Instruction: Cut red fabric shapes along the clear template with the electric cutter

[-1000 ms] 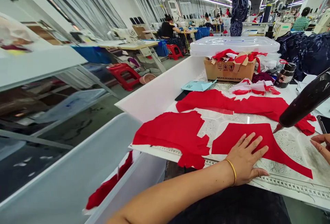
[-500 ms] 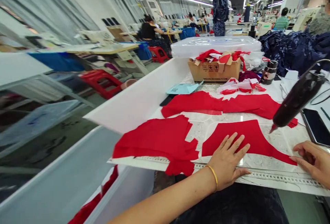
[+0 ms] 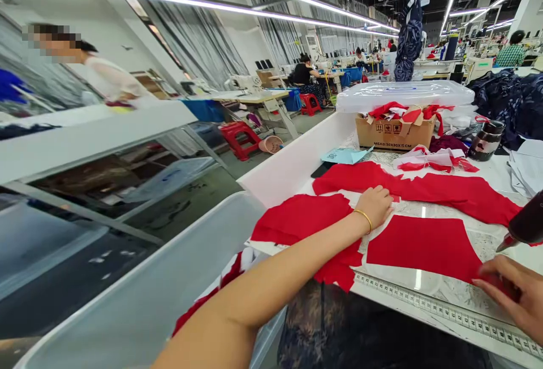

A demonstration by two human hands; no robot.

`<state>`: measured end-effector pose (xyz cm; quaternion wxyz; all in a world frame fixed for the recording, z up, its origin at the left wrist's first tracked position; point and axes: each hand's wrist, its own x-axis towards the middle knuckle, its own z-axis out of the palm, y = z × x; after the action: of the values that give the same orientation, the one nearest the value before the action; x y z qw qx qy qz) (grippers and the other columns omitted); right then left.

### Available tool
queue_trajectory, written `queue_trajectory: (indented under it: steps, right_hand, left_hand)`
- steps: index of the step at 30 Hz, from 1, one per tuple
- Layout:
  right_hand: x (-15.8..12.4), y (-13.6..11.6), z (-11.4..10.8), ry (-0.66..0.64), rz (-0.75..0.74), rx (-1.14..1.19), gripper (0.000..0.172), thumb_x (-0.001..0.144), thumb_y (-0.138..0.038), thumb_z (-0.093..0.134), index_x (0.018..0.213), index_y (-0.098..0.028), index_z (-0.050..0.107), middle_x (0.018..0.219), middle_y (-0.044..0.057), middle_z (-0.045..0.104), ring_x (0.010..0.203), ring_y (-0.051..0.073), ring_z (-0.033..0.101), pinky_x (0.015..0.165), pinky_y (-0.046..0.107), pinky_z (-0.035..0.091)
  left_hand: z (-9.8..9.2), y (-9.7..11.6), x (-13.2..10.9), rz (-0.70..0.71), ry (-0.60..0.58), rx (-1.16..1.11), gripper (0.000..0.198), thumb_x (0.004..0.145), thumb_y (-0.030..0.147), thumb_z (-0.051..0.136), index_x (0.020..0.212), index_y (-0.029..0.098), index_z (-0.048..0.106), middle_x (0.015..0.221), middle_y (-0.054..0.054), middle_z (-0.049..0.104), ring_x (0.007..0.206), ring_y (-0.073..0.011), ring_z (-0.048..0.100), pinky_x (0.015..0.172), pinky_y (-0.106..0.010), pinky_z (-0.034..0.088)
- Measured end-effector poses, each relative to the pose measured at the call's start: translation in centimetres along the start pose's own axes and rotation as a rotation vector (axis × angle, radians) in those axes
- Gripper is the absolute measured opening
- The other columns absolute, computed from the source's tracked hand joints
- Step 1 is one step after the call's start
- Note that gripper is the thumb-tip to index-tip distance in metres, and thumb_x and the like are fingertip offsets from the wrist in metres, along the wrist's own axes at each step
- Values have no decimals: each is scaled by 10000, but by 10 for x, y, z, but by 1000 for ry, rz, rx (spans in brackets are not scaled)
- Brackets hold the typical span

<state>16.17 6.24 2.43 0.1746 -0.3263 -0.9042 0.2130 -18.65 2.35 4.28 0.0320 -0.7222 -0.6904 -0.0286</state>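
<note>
A cut red fabric piece (image 3: 419, 247) lies flat on the table in front of me. My right hand (image 3: 515, 290) pinches its narrow right end between thumb and fingers. My left hand (image 3: 375, 206), with a gold bangle on the wrist, reaches to the rear row of red fabric pieces (image 3: 458, 194). Its fingers are bent and drawn together on the row's near edge; the fingertips are partly hidden. Under my left forearm lies another stack of red pieces (image 3: 297, 219). Close above my right hand is a dark handheld tool with a pointed tip (image 3: 526, 222).
A measuring tape (image 3: 428, 303) runs along the table's front edge. Behind the fabric stand a cardboard box of red scraps (image 3: 392, 137) and a dark jar (image 3: 487, 141). A blue paper (image 3: 347, 155) lies beside the white side panel (image 3: 292, 151). A large plastic bin (image 3: 139, 295) is at left.
My left hand has lifted off the front red piece and moved back to the rear row. My right hand stays at the front piece's right end. The view has turned left, bringing another person into sight.
</note>
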Motion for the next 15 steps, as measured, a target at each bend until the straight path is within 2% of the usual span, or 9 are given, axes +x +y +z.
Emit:
queue_trajectory:
  steps: [2,5,10,15]
  right_hand:
    - [20,-15,1,-83,-52,18,298,975,-524,514,888,-288,673,831,14,739,634,168,678,590,272,542]
    - [49,-31,1,-116,-105,-30,224,972,-436,531,888,-269,655,858,8,752,624,153,671,568,260,498]
    - [96,-60,-2,-125,-100,-209,124,940,-328,579,988,-247,660,867,17,767,648,181,694,560,265,440]
    - [131,-85,12,-93,-92,-391,348,895,-230,636,1242,-250,622,908,26,784,784,225,747,530,254,348]
  left_hand:
    - [1,-3,12,-29,-19,10,181,1010,322,651,1083,159,685,1138,-89,682,1080,-247,648,957,-448,539]
    - [0,-2,19,-53,-25,5,236,1013,358,664,1149,165,668,1183,-75,677,1047,-226,674,935,-447,568]
    - [-7,9,6,-29,17,-39,109,1003,240,642,981,150,699,1014,-64,711,1000,-224,677,907,-401,557]
    - [-13,23,-8,17,91,-86,94,951,171,627,928,184,717,884,-55,715,913,-217,669,828,-328,527]
